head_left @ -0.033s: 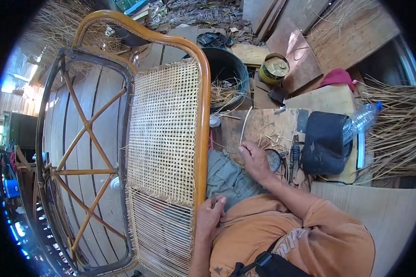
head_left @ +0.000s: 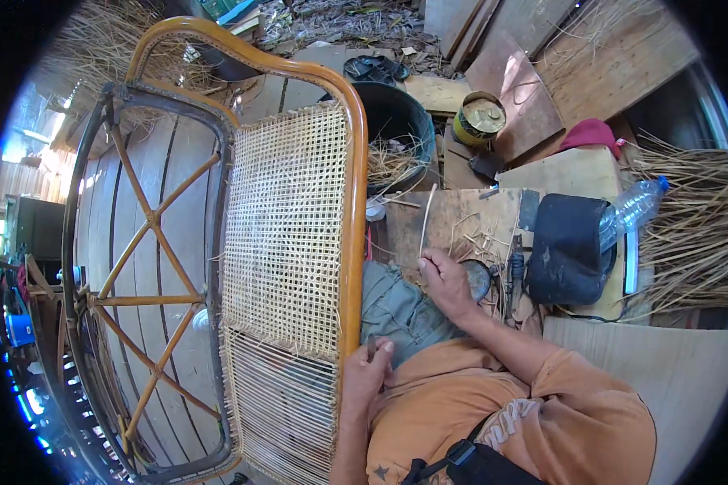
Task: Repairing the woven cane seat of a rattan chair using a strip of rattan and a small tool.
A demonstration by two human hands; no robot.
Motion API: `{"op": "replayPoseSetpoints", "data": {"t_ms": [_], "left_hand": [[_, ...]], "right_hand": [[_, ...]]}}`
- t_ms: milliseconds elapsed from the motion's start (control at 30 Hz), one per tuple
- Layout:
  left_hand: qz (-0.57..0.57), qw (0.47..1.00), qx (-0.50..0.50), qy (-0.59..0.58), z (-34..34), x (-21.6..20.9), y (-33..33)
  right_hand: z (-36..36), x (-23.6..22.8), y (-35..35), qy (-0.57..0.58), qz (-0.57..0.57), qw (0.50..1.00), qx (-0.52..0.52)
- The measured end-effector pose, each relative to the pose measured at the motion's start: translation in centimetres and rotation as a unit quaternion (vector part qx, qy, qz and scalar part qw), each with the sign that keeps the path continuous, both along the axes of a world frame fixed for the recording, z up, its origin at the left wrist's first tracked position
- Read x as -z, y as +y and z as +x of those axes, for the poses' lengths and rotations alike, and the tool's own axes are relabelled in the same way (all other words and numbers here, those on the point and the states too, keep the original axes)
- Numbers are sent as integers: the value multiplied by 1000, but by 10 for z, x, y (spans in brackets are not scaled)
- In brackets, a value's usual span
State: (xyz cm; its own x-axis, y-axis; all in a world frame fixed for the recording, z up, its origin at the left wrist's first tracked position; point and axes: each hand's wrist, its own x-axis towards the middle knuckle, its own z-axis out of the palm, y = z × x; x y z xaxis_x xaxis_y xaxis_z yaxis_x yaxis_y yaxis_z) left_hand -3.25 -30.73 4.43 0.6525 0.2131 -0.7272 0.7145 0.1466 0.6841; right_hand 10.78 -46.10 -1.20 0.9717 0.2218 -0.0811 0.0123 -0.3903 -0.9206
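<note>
A pale strip of cane [head_left: 428,222] stands up from my right hand [head_left: 446,284], its lower end pinched between thumb and fingers. My left hand [head_left: 366,372] is closed at my lap, close beside the varnished rattan frame [head_left: 354,242]. A small dark object [head_left: 372,347] pokes out of that fist; its kind cannot be made out. On my left the chair frame leans on its side. Its upper part carries open cane webbing [head_left: 287,226], woven in a lattice. Lower down, only parallel cane strands [head_left: 287,404] span the frame.
Behind the webbing stand a dark bucket [head_left: 425,129] with cane scraps and a yellow tin [head_left: 479,120]. A wooden board [head_left: 461,208] with shavings lies ahead. To the right are a black pouch [head_left: 570,250], a plastic bottle [head_left: 639,206] and a cane bundle [head_left: 687,234].
The cane strip's upper end has shifted slightly left and looks straighter. Both hands stay almost where they were.
</note>
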Motion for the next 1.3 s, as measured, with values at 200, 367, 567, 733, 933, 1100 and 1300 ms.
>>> {"op": "replayPoseSetpoints", "data": {"t_ms": [200,367,567,733,933,1100,1300], "left_hand": [[54,975,-111,-182,10,-18,-3],[100,969,-167,-151,4,-13,9],[73,973,-189,-113,-9,-9,12],[137,939,-250,-191,-18,-13,15],[142,833,-454,-282,-18,-36,53],[93,860,-393,-311,-14,-48,51],[33,949,-230,-213,-6,-31,34]], "right_hand": [[-40,-21,-2,-260,-32,942,-208],[-46,-21,11,-272,-50,920,-276],[-54,-19,24,-262,-5,902,-342],[-40,-16,19,-199,-32,895,-398],[48,-25,-16,-298,-80,910,-276],[115,-14,-29,-339,-91,929,-119],[256,28,-71,-148,-220,963,53]]}}
